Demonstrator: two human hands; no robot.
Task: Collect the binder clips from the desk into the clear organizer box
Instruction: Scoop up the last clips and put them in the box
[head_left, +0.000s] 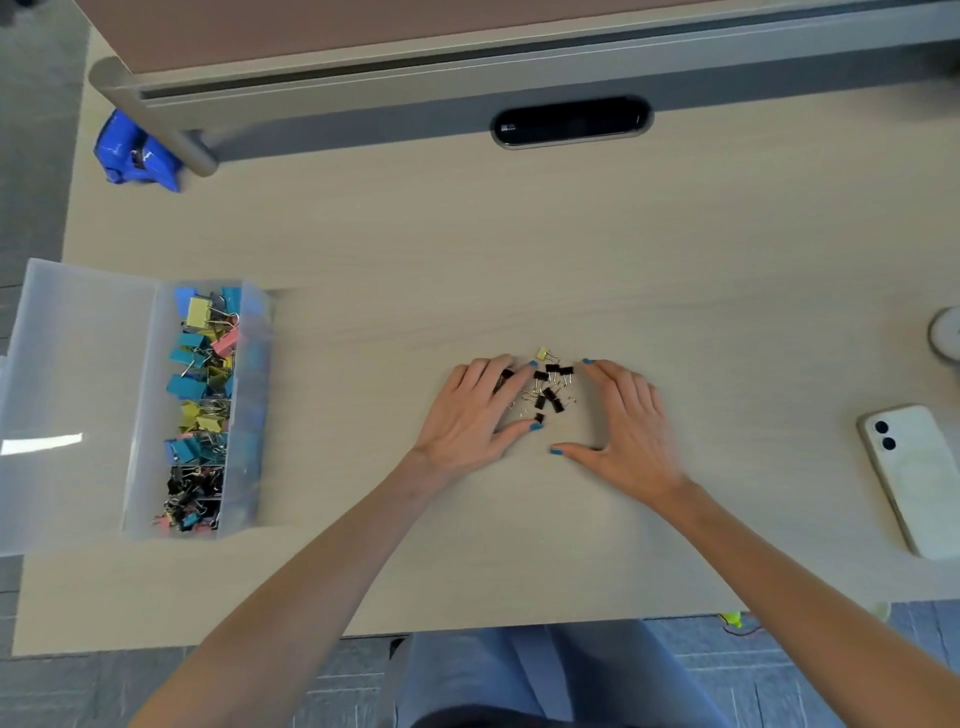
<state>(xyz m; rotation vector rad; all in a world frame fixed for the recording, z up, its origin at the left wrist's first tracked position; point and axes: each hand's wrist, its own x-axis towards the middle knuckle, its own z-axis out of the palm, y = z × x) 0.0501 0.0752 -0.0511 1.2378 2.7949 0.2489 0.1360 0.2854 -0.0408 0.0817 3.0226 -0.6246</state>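
path: open desk (363, 332) between clips (548, 389) and box (248, 395) | obstacle: phone (914, 478) far right

Pale wood-grain desk (467, 234) with a grey partition rail (519, 57) along the back and 1 dark oval cable slot (571, 122). Floor (353, 675) looks like grey carpet tile, bit blurry. Light's soft and even.

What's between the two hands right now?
In the head view, a small pile of black binder clips lies between the left hand and right hand, with one yellow clip at its far edge.
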